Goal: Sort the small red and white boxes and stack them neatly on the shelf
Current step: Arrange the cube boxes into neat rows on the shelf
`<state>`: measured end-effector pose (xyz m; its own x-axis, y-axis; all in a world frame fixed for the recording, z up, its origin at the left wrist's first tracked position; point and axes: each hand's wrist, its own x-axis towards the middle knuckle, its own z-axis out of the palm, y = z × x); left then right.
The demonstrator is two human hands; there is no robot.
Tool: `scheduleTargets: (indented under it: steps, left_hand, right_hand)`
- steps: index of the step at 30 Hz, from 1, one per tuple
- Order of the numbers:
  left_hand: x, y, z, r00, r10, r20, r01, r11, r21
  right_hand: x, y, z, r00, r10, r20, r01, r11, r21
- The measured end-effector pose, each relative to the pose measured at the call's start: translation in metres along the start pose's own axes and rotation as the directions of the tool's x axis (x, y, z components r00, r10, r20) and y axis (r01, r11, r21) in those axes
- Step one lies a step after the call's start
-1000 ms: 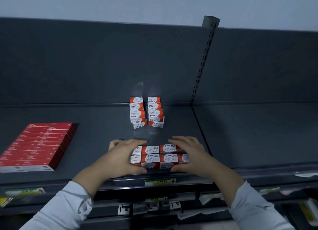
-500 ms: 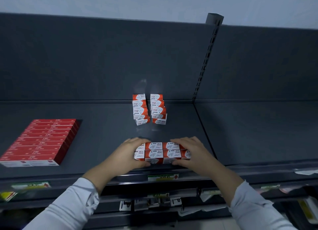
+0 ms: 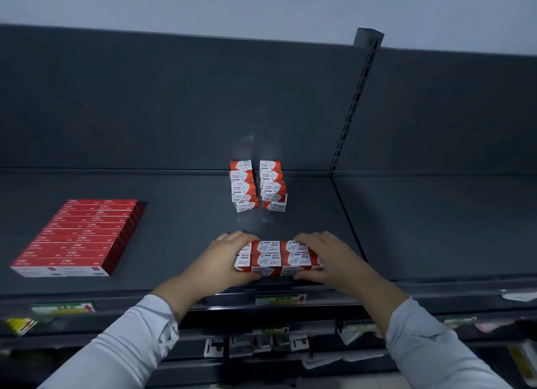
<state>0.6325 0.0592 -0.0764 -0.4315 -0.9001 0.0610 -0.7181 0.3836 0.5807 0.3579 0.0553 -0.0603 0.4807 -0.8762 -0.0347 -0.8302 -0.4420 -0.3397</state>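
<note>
Two hands press in on a block of small red and white boxes [image 3: 276, 259] at the front of a dark shelf [image 3: 180, 243], near six o'clock in the head view. Far out at nine o'clock lies a flat stack of long red packs [image 3: 78, 237], well apart from the work. Next comes the left hand [image 3: 220, 260], fingers curled over the block's left end and its back edge, thumb tucked at the front, clasping the boxes. Between the hands the block shows two rows of paper-clip boxes, tops facing up and sides touching. The right hand [image 3: 328, 260] mirrors the hold on the right end, fingers wrapped over the far corner. At twelve o'clock from the block, against the back panel [image 3: 174, 112], stand two columns of the same boxes [image 3: 257, 185], their lowest boxes skewed out of line. A slotted upright [image 3: 356, 103] marks the bay's edge at one o'clock. The step appears to be carrying or sliding the gathered block toward those columns. Only sideways pressure seems to hold the loose boxes together, so a slackened squeeze could let the middle ones drop or buckle upward, and a push into the crooked columns could topple them.
</note>
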Motion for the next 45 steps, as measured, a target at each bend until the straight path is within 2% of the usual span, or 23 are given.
scheduleTargets:
  steps: [6, 16, 21, 23, 25, 27, 29, 34, 37, 40, 43, 45]
  left_hand:
    - [-0.002, 0.004, -0.002, 1.000, 0.000, 0.004, 0.000, 0.999, 0.033]
    - [-0.002, 0.008, -0.010, 0.997, -0.025, 0.071, 0.023, 0.999, 0.031]
    - [0.004, 0.019, -0.024, 0.981, -0.126, 0.148, 0.128, 0.992, -0.003]
    - [0.005, 0.019, -0.031, 0.974, -0.146, 0.174, 0.161, 0.984, -0.075]
    - [0.007, 0.016, -0.043, 0.977, -0.146, 0.156, 0.183, 0.948, -0.259]
    - [0.015, 0.011, -0.057, 0.986, -0.157, 0.052, 0.165, 0.910, -0.380]
    - [0.029, 0.002, -0.071, 0.980, -0.187, -0.067, 0.145, 0.903, -0.405]
    - [0.071, -0.026, -0.078, 0.958, -0.238, -0.163, 0.201, 0.956, -0.215]
    - [0.086, -0.034, -0.073, 0.965, -0.232, -0.123, 0.226, 0.972, -0.062]
    - [0.089, -0.038, -0.066, 0.975, -0.218, -0.038, 0.221, 0.968, 0.119]
    - [0.088, -0.039, -0.063, 0.976, -0.204, -0.078, 0.218, 0.944, 0.248]
    - [0.088, -0.040, -0.062, 0.976, -0.182, -0.119, 0.206, 0.947, 0.246]
  right_hand:
    - [-0.001, -0.004, 0.001, 1.000, -0.003, -0.030, 0.002, 0.999, -0.048]
    - [0.000, -0.008, -0.006, 0.999, 0.045, 0.027, -0.042, 0.995, -0.089]
    - [0.003, -0.017, -0.018, 0.997, 0.066, 0.046, -0.058, 0.985, -0.164]
    - [0.005, -0.020, -0.026, 0.997, 0.081, 0.018, -0.080, 0.993, -0.083]
    - [0.011, -0.021, -0.034, 0.993, 0.113, -0.033, -0.110, 0.990, 0.087]
    - [0.022, -0.021, -0.042, 0.984, 0.162, -0.072, -0.143, 0.966, 0.217]
    - [0.036, -0.019, -0.047, 0.975, 0.204, -0.084, -0.177, 0.952, 0.249]
    - [0.076, -0.021, -0.048, 0.955, 0.287, -0.069, -0.268, 0.941, 0.208]
    - [0.093, -0.028, -0.042, 0.940, 0.330, -0.083, -0.304, 0.923, 0.235]
    - [0.104, -0.029, -0.034, 0.930, 0.346, -0.123, -0.322, 0.929, 0.184]
    - [0.111, -0.029, -0.028, 0.930, 0.349, -0.116, -0.331, 0.932, 0.147]
    - [0.114, -0.031, -0.026, 0.926, 0.361, -0.107, -0.345, 0.928, 0.144]
